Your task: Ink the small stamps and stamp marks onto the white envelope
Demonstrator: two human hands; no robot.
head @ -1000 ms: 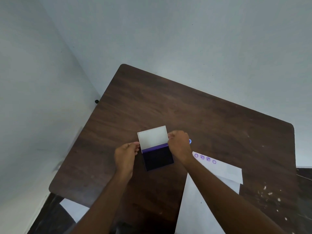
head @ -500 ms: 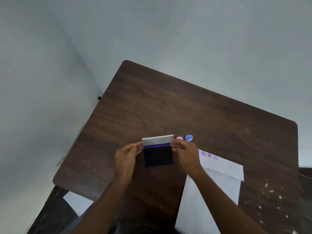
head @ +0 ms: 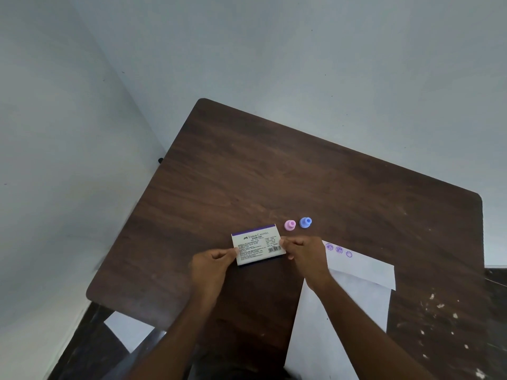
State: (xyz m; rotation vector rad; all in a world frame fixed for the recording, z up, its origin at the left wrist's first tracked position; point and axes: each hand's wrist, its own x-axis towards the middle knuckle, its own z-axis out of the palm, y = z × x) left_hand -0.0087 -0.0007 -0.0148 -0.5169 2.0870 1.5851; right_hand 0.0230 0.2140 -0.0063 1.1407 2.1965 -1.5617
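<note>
The stamp pad (head: 258, 244) lies on the dark wooden table (head: 274, 174) with its white printed lid down over it. My left hand (head: 212, 263) pinches its left edge and my right hand (head: 306, 252) pinches its right edge. Two small stamps stand just behind the pad: a pink one (head: 290, 225) and a blue one (head: 305, 222). The white envelope (head: 356, 275) lies to the right under my right forearm, with three purple marks (head: 339, 250) showing on its flap.
White paint flecks (head: 439, 319) dot the table's right side. The table's left corner sits close to a pale wall. A white sheet (head: 129, 329) lies on the floor below the table's near left edge.
The pad's lid, upright a second ago, has come down flat over the dark ink surface. My right hand shifted back, uncovering the pink and blue stamps.
</note>
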